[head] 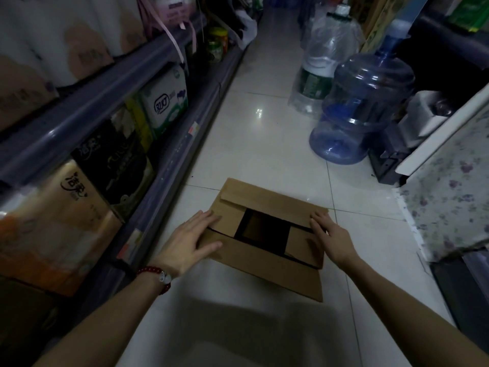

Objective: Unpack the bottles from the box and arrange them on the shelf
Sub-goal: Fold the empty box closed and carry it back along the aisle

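Resting flat, left hand (191,238) and right hand (330,235) press the box (254,263) flaps.

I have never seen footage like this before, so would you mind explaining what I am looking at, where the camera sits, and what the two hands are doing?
There is no machine here. A person wears a wide-angle camera on the head, so you look forward and down along their own arms in a shop aisle.

On the tiled floor lies a brown cardboard box. Its top flaps are partly folded in, leaving a dark opening in the middle; what is inside cannot be seen.

The left hand, with a red bead bracelet on its wrist, rests flat on the box's left side. The right hand rests flat on its right side. Neither grips anything.

To the left runs a shelf of packaged goods. Ahead on the right stand big water jugs.
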`<state>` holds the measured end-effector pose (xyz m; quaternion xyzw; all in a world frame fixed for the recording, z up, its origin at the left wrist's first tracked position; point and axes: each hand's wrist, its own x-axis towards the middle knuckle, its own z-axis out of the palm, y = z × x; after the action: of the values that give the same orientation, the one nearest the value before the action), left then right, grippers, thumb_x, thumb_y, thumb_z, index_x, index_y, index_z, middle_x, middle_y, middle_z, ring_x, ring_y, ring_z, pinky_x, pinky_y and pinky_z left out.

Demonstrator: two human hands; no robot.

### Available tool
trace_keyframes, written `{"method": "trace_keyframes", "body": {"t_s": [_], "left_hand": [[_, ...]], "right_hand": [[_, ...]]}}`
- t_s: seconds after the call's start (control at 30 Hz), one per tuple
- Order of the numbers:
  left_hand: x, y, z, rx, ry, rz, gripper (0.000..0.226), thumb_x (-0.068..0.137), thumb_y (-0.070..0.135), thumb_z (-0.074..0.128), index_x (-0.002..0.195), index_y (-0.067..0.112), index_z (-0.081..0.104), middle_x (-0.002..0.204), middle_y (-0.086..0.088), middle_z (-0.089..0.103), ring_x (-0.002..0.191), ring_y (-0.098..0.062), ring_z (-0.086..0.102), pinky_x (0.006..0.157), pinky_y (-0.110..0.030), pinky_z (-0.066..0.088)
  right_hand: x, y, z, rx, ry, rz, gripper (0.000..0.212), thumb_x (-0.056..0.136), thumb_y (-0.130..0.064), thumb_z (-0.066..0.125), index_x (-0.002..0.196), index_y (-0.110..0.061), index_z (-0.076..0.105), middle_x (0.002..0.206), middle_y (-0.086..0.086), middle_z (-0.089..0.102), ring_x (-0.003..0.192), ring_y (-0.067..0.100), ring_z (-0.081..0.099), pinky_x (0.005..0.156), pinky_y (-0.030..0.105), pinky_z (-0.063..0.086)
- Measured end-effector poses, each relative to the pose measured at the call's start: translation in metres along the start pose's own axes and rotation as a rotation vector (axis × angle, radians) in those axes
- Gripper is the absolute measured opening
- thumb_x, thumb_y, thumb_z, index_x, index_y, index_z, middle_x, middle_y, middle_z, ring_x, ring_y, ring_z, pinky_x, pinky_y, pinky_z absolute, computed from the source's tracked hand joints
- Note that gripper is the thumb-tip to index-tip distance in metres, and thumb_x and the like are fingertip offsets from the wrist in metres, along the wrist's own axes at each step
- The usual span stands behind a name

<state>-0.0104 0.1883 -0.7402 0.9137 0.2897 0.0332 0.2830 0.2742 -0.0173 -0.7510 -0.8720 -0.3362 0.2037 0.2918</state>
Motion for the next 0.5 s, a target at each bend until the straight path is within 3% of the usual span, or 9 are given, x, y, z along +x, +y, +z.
{"method": "trace_keyframes", "body": {"t_s": [0.13,0.23,0.3,0.37,0.5], "left_hand": [[0.014,0.019,-0.003,-0.192,0.246,-0.027,0.065,0.089,0.063,0.030,0.139,0.024,0.043,0.145,0.004,0.043,0.131,-0.009,0.039,0.108,-0.029,0.034],[0.034,0.032,-0.013,-0.214,0.349,0.000,0.042,0.099,0.038,0.037,0.130,0.016,0.055,0.132,0.001,0.055,0.121,-0.009,0.048,0.101,-0.019,0.031],[0.052,0.036,-0.016,-0.176,0.362,-0.011,0.043,0.100,0.038,0.033,0.126,0.015,0.057,0.129,0.000,0.057,0.120,-0.014,0.050,0.103,-0.024,0.033],[0.073,0.037,-0.014,-0.083,0.374,-0.037,0.049,0.099,0.045,0.026,0.125,0.017,0.058,0.129,0.000,0.057,0.124,-0.018,0.049,0.109,-0.037,0.033],[0.097,0.047,0.000,0.114,0.389,-0.088,0.060,0.095,0.052,0.015,0.128,0.023,0.056,0.139,0.001,0.052,0.137,-0.021,0.035,0.110,-0.041,0.021]], "right_hand": [[0.000,-0.001,-0.007,0.033,-0.022,0.013,0.051,0.100,-0.040,0.042,0.143,-0.014,0.044,0.155,0.005,0.034,0.145,0.021,0.026,0.117,0.030,0.018],[0.004,0.000,-0.012,0.065,-0.049,0.042,0.058,0.098,-0.053,0.036,0.138,-0.015,0.052,0.147,0.008,0.047,0.136,0.026,0.042,0.114,0.035,0.029],[0.007,0.000,-0.015,0.067,-0.052,0.043,0.060,0.096,-0.058,0.032,0.123,-0.015,0.064,0.125,0.008,0.063,0.115,0.027,0.057,0.100,0.035,0.043],[0.010,-0.002,-0.019,0.046,-0.056,0.050,0.053,0.100,-0.050,0.030,0.109,-0.013,0.068,0.106,0.008,0.067,0.100,0.026,0.061,0.087,0.033,0.045],[0.015,-0.006,-0.026,0.027,-0.035,0.018,0.080,0.092,-0.066,0.017,0.108,-0.009,0.071,0.103,0.011,0.069,0.098,0.028,0.063,0.091,0.038,0.045]]}}
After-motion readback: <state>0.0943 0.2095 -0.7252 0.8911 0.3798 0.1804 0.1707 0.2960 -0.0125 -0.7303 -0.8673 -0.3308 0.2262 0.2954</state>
